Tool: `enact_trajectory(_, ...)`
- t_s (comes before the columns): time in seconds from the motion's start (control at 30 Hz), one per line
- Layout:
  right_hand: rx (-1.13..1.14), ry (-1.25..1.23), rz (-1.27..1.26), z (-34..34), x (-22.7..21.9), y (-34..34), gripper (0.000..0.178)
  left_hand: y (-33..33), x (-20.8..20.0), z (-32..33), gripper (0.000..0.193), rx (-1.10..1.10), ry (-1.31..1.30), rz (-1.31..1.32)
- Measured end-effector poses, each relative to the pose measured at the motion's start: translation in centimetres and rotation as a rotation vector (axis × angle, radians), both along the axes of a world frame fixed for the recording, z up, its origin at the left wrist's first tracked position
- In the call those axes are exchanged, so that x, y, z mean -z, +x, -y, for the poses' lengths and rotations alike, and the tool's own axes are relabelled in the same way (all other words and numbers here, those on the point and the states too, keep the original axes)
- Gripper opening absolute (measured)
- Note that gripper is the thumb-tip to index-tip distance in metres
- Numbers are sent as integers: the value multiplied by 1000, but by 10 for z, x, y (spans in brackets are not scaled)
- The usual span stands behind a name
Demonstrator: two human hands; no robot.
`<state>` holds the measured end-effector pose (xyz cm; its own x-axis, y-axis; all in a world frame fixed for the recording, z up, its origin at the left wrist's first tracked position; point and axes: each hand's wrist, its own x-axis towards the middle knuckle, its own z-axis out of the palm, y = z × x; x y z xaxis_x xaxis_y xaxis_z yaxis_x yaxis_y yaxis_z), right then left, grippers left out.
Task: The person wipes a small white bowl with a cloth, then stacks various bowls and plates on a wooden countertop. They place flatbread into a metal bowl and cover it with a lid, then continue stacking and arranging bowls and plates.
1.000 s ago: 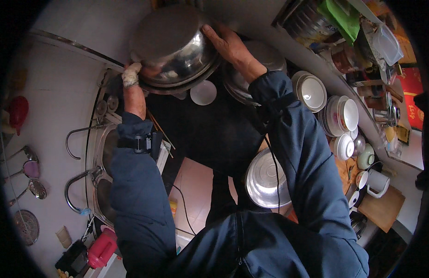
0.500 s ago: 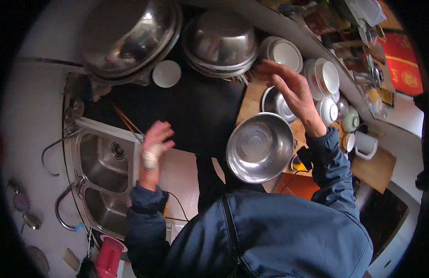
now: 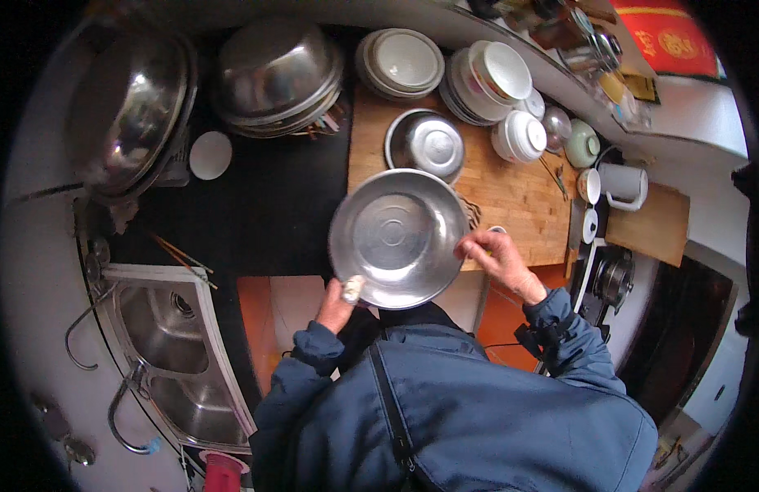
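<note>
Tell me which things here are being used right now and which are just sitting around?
In use: steel basin, gripped at its rim by the left hand and right hand.

Sitting around: smaller steel bowl, stacked white plates, big pot lids, chopsticks, sink, white mug, wooden board.

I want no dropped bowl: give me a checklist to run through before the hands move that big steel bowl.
1. Left hand on the bowl rim: ok, thumb at the near-left edge.
2. Right hand on the rim: ok, fingers at the right edge.
3. Bowl empty: ok, nothing shows inside.
4. Bowl level: cannot tell, seen from straight above.
5. Free board space: not ok, a smaller bowl sits just behind and stacked plates crowd the back.
6. Sink empty: ok, nothing shows in it.
</note>
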<state>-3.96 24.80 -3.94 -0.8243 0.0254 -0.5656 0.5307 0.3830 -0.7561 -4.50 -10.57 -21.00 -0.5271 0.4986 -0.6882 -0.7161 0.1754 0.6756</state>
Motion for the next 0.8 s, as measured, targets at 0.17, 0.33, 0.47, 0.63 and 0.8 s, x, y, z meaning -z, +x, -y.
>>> enact_trajectory(0.17, 86, -110, 57, -5, 14, 64, 26, -8, -7, 72, 52, -238, -113, -14)
enact_trajectory(0.33, 275, -44, 161, -43, 48, 141, 29, -12, -23, 111, 61, -684, -7, 88)
enact_trajectory(0.47, 591, 58, 125, -91, 74, 184, 32, -14, -15, 112, 56, -772, 79, 89)
enact_trajectory(0.63, 404, 400, 47, -109, 82, 191, 82, -23, -3, 104, 60, -805, 46, 18)
enact_trajectory(0.8, 115, 706, -183, -89, 83, 156, 119, -42, -14, 90, 67, -880, 38, 20)
